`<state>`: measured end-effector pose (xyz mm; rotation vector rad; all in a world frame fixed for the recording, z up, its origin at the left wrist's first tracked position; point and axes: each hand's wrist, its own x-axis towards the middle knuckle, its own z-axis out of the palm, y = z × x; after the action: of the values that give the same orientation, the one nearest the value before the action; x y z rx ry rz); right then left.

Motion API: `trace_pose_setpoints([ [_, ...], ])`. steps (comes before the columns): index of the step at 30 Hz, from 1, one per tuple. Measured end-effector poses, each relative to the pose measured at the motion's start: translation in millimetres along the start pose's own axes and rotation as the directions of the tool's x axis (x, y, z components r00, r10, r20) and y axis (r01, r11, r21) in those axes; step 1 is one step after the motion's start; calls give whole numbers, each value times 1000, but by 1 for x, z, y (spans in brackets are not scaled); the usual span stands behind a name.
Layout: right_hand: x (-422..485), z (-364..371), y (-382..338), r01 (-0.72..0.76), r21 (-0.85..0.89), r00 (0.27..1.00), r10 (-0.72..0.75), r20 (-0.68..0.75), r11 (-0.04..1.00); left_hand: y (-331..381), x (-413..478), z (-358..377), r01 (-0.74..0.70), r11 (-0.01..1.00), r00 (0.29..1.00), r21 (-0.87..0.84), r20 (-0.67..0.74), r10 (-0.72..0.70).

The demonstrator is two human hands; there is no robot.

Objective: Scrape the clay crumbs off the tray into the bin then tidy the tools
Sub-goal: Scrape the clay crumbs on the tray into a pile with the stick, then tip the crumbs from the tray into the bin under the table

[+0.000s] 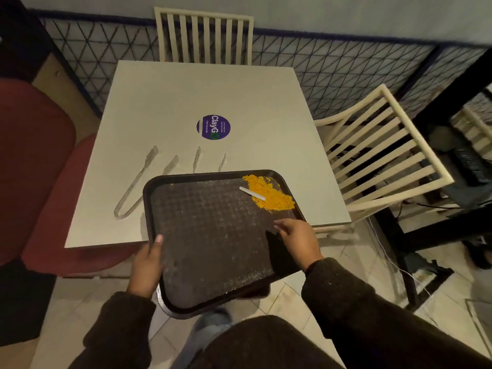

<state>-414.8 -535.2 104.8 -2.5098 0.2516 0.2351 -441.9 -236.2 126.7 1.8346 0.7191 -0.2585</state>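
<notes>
Left hand point(147, 265) grips tray point(213, 249) rim, thumb on top; right hand point(298, 238) fingers loosely bent.

dark brown knit left sleeve point(119, 323), thick cuff at wrist; matching dark brown knit right sleeve point(359, 302); dark fabric garment point(266, 342) over lap; grey-blue shoe point(213, 320), blurred; left hand point(146, 265), right hand point(298, 238) bare.

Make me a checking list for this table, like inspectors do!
Surface: white square table, round purple sticker.
Job's things: dark plastic tray overhanging the near edge; orange clay crumbs and a small white scraper in its far corner; four clear plastic tools on the table; no bin seen.
Clutter: nothing seen.
Hands: left hand grips the tray's left rim; right hand hovers over its right side, empty.
Cables: white cable on the floor.
Surroundings: two cream slatted chairs, red padded seat.
</notes>
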Motion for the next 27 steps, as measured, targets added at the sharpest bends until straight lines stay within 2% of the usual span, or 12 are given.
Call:
trace_pose_setpoints([
  [2,-15,-9,10,63,-54,997,-65,-48,997,-15,-18,6,3,999,1000,-44,-28,-4],
  [5,-43,-19,26,125,-120,991,-128,-23,985,-42,-51,18,34,990,997,-137,-61,-43],
  [9,-91,-29,60,196,-206,976,-211,-54,959,-73,-113,36,45,985,990,-169,-128,-67],
  [13,-152,-32,101,170,-157,981,-183,-71,973,-112,-175,40,103,972,983,-209,-125,-131],
  [16,-191,-33,125,161,-252,982,-180,-57,954,-144,-209,31,181,957,967,-226,-135,-215],
  [23,-258,-7,144,37,-124,999,-38,-11,992,-216,-247,-6,351,924,916,-152,-148,-373],
  [27,-283,40,139,-187,-43,982,184,-51,981,-260,-242,-19,390,919,904,-56,-164,-394],
])
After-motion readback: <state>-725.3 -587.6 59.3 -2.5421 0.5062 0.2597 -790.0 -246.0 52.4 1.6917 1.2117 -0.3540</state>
